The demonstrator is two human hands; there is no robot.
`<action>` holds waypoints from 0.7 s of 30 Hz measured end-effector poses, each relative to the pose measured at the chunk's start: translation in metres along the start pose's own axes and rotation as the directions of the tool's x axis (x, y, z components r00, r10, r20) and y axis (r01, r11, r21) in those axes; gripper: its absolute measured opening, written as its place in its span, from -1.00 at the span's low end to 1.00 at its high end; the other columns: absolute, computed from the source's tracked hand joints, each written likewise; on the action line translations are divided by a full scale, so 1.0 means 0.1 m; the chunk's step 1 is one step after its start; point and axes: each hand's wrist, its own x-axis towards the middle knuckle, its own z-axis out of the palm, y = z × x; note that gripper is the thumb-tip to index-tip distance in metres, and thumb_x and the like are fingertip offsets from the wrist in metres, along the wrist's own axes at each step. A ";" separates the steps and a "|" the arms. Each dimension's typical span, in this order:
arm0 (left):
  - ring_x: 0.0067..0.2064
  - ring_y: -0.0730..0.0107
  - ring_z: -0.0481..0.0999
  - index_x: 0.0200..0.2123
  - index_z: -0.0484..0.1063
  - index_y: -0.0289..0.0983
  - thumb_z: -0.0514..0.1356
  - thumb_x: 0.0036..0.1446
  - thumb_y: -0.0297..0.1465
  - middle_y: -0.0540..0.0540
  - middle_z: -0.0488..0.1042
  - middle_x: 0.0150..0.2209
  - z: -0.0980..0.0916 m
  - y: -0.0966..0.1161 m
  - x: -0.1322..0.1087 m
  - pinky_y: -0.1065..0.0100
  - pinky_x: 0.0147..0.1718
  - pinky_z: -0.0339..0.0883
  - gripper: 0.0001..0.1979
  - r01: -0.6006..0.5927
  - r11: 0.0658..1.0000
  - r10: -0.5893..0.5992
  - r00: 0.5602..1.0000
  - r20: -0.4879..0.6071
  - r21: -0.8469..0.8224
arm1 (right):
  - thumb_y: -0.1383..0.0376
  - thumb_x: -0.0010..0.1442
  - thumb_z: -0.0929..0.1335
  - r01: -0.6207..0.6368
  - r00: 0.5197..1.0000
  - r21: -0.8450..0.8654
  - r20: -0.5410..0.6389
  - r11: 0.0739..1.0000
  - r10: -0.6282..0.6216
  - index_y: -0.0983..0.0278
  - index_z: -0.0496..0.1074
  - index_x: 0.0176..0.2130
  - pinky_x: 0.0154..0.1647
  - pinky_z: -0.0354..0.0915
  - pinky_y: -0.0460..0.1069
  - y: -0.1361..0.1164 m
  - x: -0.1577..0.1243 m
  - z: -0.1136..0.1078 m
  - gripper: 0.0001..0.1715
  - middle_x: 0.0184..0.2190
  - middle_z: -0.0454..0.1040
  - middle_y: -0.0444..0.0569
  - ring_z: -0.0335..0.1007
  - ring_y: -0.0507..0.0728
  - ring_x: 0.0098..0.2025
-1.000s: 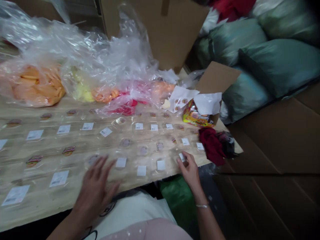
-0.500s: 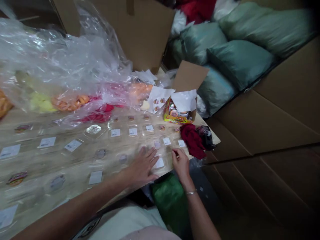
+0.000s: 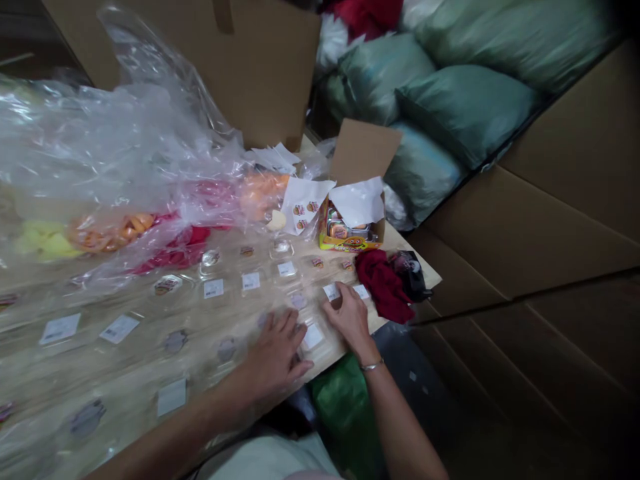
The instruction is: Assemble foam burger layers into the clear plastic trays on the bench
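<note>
My left hand [image 3: 277, 350] lies spread over the table, its fingertips at the left edge of a clear plastic pack bearing a white label [image 3: 313, 336]. Just to the right, my right hand [image 3: 350, 320] has its fingers bent with a gap between thumb and index finger. It hovers at or touches the area between that pack and another white-labelled clear pack [image 3: 331, 291]; contact is unclear. A further label [image 3: 361, 291] shows behind its knuckles. Rows of similar clear packs, some with burger-picture stickers [image 3: 317, 263], cover the tabletop.
An open colourful box [image 3: 350, 240] of small packs stands at the back right, beside a sticker sheet [image 3: 303, 207]. Dark red cloth [image 3: 381, 283] lies at the table's right corner. Clear plastic bags [image 3: 125, 147] hold coloured pieces. Cardboard boxes [image 3: 540, 233] and green sacks [image 3: 465, 110] stand beyond.
My right hand has moved left and further onto the table, toward the labelled packs, its fingers now more apart. My left hand stays spread on the table. The view has shifted slightly.
</note>
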 end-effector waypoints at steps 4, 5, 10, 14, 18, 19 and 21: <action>0.32 -0.14 0.06 0.14 0.30 -0.28 0.07 0.17 -0.04 -0.41 0.13 0.29 -0.05 0.01 0.03 -0.24 0.21 -0.11 -0.42 0.031 0.999 -0.031 0.999 0.013 -0.019 | 0.18 0.12 0.28 -0.172 0.985 0.288 0.033 0.942 0.170 0.34 0.40 -0.04 -0.25 0.36 -0.01 0.15 0.03 -0.08 -0.56 -0.22 0.53 0.06 0.46 0.13 -0.28; 0.32 -0.13 0.06 0.12 0.31 -0.28 0.07 0.17 -0.04 -0.41 0.13 0.29 -0.06 0.01 0.04 -0.24 0.21 -0.11 -0.43 0.034 0.999 -0.034 0.999 0.009 -0.024 | 0.15 0.14 0.28 -0.178 0.984 0.283 0.041 0.942 0.174 0.34 0.40 -0.05 -0.27 0.35 -0.02 0.15 0.03 -0.11 -0.55 -0.20 0.53 0.07 0.46 0.13 -0.29; 0.32 -0.17 0.06 0.05 0.37 -0.32 0.09 0.16 -0.05 -0.43 0.15 0.28 -0.10 0.04 0.11 -0.25 0.21 -0.14 -0.46 0.044 0.999 -0.043 0.999 0.011 -0.026 | 0.05 0.25 0.26 -0.066 0.994 -0.131 0.074 0.989 0.076 0.34 0.38 0.02 -0.11 0.29 0.06 -0.08 -0.02 -0.15 -0.50 -0.13 0.49 0.17 0.40 0.24 -0.11; 0.30 -0.16 0.11 0.07 0.36 -0.34 0.10 0.16 -0.06 -0.45 0.18 0.26 -0.15 0.07 0.12 -0.26 0.23 -0.19 -0.44 0.047 0.998 -0.045 0.998 0.041 -0.040 | 0.10 0.25 0.28 -0.047 0.994 -0.275 0.083 0.960 0.072 0.34 0.40 -0.04 -0.05 0.24 0.09 -0.28 -0.03 -0.07 -0.58 -0.17 0.46 0.19 0.33 0.28 -0.06; 0.31 -0.13 0.09 0.08 0.34 -0.33 0.06 0.18 -0.03 -0.43 0.17 0.27 -0.15 0.06 0.10 -0.25 0.25 -0.24 -0.43 0.040 0.997 -0.037 0.999 0.038 -0.063 | 0.15 0.19 0.32 -0.051 0.996 -0.173 0.063 0.984 0.063 0.36 0.38 -0.13 0.02 0.22 0.13 -0.30 -0.01 0.03 -0.65 -0.14 0.41 0.20 0.27 0.30 -0.03; 0.31 -0.12 0.09 0.08 0.34 -0.32 0.05 0.19 -0.03 -0.42 0.16 0.28 -0.14 0.06 0.10 -0.25 0.25 -0.24 -0.43 0.039 0.997 -0.036 0.999 0.037 -0.065 | 0.17 0.18 0.33 -0.061 0.996 -0.125 0.060 0.990 0.069 0.35 0.37 -0.14 0.02 0.22 0.13 -0.29 -0.01 0.05 -0.68 -0.15 0.41 0.18 0.27 0.29 -0.04; 0.31 -0.12 0.10 0.09 0.33 -0.32 0.04 0.19 -0.01 -0.42 0.15 0.28 -0.13 0.05 0.09 -0.25 0.25 -0.24 -0.42 0.032 0.997 -0.029 0.999 0.038 -0.063 | 0.23 0.15 0.33 -0.081 0.994 -0.024 0.065 0.996 0.082 0.33 0.36 -0.17 0.00 0.24 0.12 -0.26 0.00 0.09 -0.74 -0.21 0.41 0.12 0.28 0.27 -0.07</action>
